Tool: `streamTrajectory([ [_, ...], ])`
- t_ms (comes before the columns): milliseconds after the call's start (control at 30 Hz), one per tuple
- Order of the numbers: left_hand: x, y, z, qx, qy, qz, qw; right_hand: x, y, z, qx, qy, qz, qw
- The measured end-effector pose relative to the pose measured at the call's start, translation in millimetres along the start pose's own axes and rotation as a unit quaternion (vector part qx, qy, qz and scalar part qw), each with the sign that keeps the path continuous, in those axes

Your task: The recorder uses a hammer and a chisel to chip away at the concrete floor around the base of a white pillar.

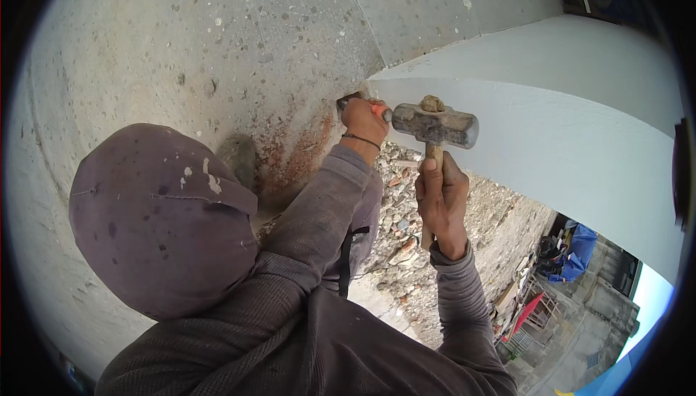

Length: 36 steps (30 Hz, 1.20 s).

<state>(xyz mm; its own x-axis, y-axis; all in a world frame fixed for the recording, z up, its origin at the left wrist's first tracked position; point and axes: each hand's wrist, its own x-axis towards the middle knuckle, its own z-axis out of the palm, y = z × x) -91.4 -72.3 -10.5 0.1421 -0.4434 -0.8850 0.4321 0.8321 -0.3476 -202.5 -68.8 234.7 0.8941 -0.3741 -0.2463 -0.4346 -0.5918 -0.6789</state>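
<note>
My left hand (363, 124), with a dark cord around its wrist, grips a chisel (382, 111) with an orange grip. The chisel's dark far part shows beyond my knuckles, beside the corner where the concrete floor meets a white-painted wall; its tip is hidden. In my right hand (443, 205) is the wooden handle of a sledgehammer (435, 124), held partway along. The steel hammer head is level with the butt of the chisel. Whether the two touch, I cannot tell. Reddish rubble dust (293, 151) lies on the floor just below my left hand.
My bent knee (163, 216) and a dusty shoe (237, 159) are at the left. The white wall (533, 140) runs off to the right. Past the floor's edge, broken masonry (402, 222) covers lower ground. Farther off are a blue tarpaulin (576, 254) and scrap wood (511, 292).
</note>
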Motion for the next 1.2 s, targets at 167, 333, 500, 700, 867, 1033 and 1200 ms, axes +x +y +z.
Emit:
streamTrajectory([
  [167, -49.9, -24.6, 25.6, -0.03, 0.014, -0.003, 0.999, -11.2, -25.3, -23.9, 0.108, 0.261, -0.246, 0.927],
  [333, -34.9, -7.8, 6.7, -0.049, -0.033, -0.015, 0.998, 12.4, 65.5, 16.5, -0.061, 0.015, -0.003, 0.998],
  [500, -33.3, -7.6, 17.7, -0.079, -0.025, -0.012, 0.996, -19.8, -5.8, -13.0, 0.082, 0.109, -0.008, 0.991],
  [700, -31.2, -12.1, 1.1, -0.033, -0.067, -0.006, 0.997, 10.7, 72.2, 30.6, -0.164, 0.047, -0.068, 0.983],
  [867, -22.7, -8.4, -13.5, -0.016, -0.116, -0.008, 0.993, -19.6, 11.1, -2.2, -0.024, 0.074, -0.063, 0.995],
  [1033, -17.7, -9.1, -14.1, 0.002, -0.143, -0.057, 0.988, -4.9, 82.7, 29.5, -0.175, 0.062, -0.171, 0.968],
  [1200, 12.9, 32.2, -53.8, -0.04, -0.252, -0.154, 0.955, -23.1, 52.2, 33.5, -0.041, 0.039, 0.024, 0.998],
])
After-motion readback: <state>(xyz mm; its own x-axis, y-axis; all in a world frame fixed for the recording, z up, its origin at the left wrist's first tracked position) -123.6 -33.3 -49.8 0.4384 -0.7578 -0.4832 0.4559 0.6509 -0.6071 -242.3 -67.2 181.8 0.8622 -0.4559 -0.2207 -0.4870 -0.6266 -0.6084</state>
